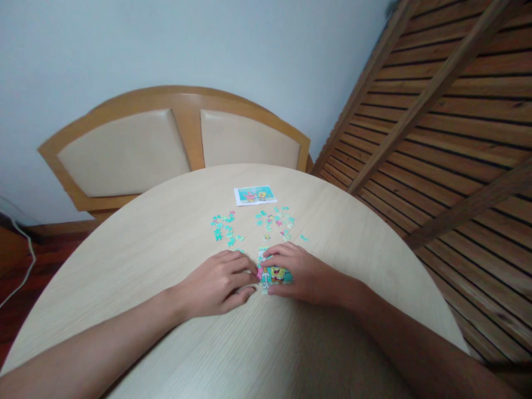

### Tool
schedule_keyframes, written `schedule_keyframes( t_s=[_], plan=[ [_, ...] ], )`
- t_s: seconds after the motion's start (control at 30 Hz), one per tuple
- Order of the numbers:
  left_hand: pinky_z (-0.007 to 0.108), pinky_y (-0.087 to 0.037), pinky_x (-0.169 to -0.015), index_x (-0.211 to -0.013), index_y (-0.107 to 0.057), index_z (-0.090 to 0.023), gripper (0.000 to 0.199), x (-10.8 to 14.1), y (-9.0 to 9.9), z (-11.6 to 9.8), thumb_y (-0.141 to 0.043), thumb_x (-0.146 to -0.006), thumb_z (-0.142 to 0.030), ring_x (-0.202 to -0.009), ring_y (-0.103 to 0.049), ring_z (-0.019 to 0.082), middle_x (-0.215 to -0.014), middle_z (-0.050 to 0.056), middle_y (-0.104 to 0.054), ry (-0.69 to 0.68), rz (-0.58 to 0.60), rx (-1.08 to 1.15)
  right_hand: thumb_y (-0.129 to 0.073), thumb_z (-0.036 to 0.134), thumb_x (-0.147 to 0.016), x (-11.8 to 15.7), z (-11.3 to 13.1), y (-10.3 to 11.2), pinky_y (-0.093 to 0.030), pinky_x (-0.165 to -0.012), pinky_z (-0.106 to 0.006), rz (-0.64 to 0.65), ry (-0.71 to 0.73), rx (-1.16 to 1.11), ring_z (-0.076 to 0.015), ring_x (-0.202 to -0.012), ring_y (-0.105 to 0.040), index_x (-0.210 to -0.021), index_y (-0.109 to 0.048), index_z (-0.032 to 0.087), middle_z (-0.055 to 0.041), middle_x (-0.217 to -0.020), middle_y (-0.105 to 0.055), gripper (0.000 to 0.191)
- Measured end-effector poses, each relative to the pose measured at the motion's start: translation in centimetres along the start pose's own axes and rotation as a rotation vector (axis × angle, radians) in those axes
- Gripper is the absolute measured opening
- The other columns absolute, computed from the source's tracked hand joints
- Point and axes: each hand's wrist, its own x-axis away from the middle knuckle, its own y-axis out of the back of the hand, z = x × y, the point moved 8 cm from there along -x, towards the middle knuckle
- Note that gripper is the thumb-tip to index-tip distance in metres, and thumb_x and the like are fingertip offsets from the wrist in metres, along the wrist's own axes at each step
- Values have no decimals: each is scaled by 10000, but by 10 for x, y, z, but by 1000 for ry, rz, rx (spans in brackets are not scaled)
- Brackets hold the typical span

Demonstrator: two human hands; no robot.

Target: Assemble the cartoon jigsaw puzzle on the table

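A partly joined jigsaw puzzle (pixel 266 281) lies flat on the table, with a yellow cartoon figure, a pale figure and turquoise background. My right hand (pixel 297 271) rests over its right part, fingers apart and thumb at the near edge, covering some of the picture. My left hand (pixel 222 281) lies at the puzzle's left side, its fingers loosely bent and the thumb apart from them. Its fingertips are by a pink part at the left edge; whether they press on it is too small to tell. Turquoise bits show just behind the left fingers.
Loose puzzle pieces lie in a left group (pixel 224 226) and a right group (pixel 274 219) beyond my hands. Behind them is a reference picture card (pixel 255 195). The round wooden table (pixel 199 354) stands before a padded bench (pixel 193 133), with wooden slats (pixel 457 111) at right.
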Motion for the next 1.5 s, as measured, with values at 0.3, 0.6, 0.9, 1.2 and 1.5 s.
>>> schedule_keyframes(
  t_s=[0.3,0.6,0.9,1.2,1.5],
  plan=[
    [394,-501,-969,-1141,-684,-199,222,2,-1,1,-523,-1004,-267,-1076,-625,234,-1135,84,-681,-1,14,7,-728,379,-893,-3,-3,4,-444,-1040,-414,-57,7,17,-250,-1174,-599,-1193,-695,202,-94,-1230,-684,350],
    [397,-518,-966,-1127,-689,-199,213,0,1,-1,-532,-995,-255,-1066,-636,228,-1118,82,-689,-11,1,16,-634,344,-936,0,-59,24,-419,-1060,-491,-333,-319,192,-302,-1249,-524,-1347,-599,184,-121,-1327,-652,442],
    [405,-525,-973,-1158,-681,-194,224,0,-1,-3,-537,-995,-248,-1078,-639,233,-1139,90,-686,-23,5,27,-583,371,-955,-3,-67,12,-338,-1115,-544,-246,-361,206,-331,-1394,-402,-1464,-497,192,-132,-1481,-547,546],
    [406,-523,-974,-1167,-674,-200,226,0,-1,-2,-528,-1000,-244,-1085,-632,236,-1152,89,-686,-19,17,16,-636,273,-937,-5,-54,18,-312,-1098,-501,-256,-242,197,-295,-1355,-471,-1263,-641,201,-99,-1313,-680,334],
    [402,-520,-981,-1152,-679,-207,218,1,-2,0,-524,-1003,-242,-1095,-633,229,-1155,81,-688,-10,8,27,-694,200,-884,-3,-41,30,-326,-998,-462,-266,-189,176,-262,-1138,-627,-959,-730,241,-32,-972,-786,93]
  ],
)
